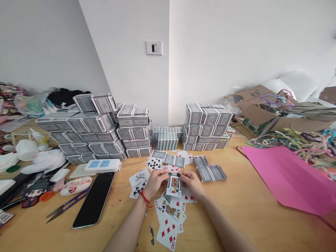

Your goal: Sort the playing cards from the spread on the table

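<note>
Both hands meet over the middle of the table, pinching the upper end of a face card (pixel 174 186) from either side. My left hand (pixel 156 180), with a red cord at the wrist, is closed on the card's left corner. My right hand (pixel 190 181) grips the right corner the same way. Whether more cards lie behind it, I cannot tell. Beneath and nearer to me are loose playing cards (pixel 168 229), face up and overlapping. A joker card (pixel 140 178) lies left of my left hand. Beyond my hands sits a row of cards, some face down (pixel 174 160).
Grey card-patterned box stacks stand at left (pixel 86 136) and right (pixel 206 126). A folded card piece (pixel 209 169) lies right of my hands. Leftward are a phone (pixel 94 199), scissors (pixel 68 205) and a power strip (pixel 103 165). Pink paper (pixel 286 178) covers the right side.
</note>
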`<state>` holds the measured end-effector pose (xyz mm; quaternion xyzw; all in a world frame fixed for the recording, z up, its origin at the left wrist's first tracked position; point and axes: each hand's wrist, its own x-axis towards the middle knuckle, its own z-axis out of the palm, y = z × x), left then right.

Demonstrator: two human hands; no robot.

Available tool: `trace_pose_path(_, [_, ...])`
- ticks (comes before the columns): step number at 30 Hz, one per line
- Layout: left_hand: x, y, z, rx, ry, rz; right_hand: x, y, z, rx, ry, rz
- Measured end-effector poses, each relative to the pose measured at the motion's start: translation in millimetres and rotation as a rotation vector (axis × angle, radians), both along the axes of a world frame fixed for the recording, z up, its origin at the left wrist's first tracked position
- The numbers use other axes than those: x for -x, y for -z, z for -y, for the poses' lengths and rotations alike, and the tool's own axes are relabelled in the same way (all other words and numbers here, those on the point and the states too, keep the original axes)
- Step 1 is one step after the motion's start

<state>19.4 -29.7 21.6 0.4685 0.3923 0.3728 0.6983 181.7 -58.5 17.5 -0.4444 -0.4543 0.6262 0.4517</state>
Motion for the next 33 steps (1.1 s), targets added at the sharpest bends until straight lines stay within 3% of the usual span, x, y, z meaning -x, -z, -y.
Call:
trace_pose_path(11, [-8.0,-0.6,6.1,-0.107,-0.109,-0.061,-2.4,11.4,-4.7,-0.085,0.032,0.033])
trace_pose_path(15, [-7.6,1.9,7.4,-0.192,-0.124,-0.157,-2.0,12.1,-5.5,-0.120,0.085,0.113])
trace_pose_path(20, [-9.2,-1.2,8.7,-0.345,-0.157,-0.327,0.2,5.3,-3.5,-0.133,0.007,0.176])
trace_pose_path(24, [-12.4,-6.8,10.6,-0.425,-0.143,-0.449,4.6,4.5,-0.9,-0.104,0.035,0.217])
trace_pose_path(29, [-12.7,-7.6,11.4,-0.419,-0.147,-0.440,7.7,7.2,-0.6,-0.060,0.052,0.180])
trace_pose_path(33, [-10.6,-3.3,9.4,-0.371,-0.148,-0.342,2.3,3.3,-1.6,-0.075,-0.019,0.099])
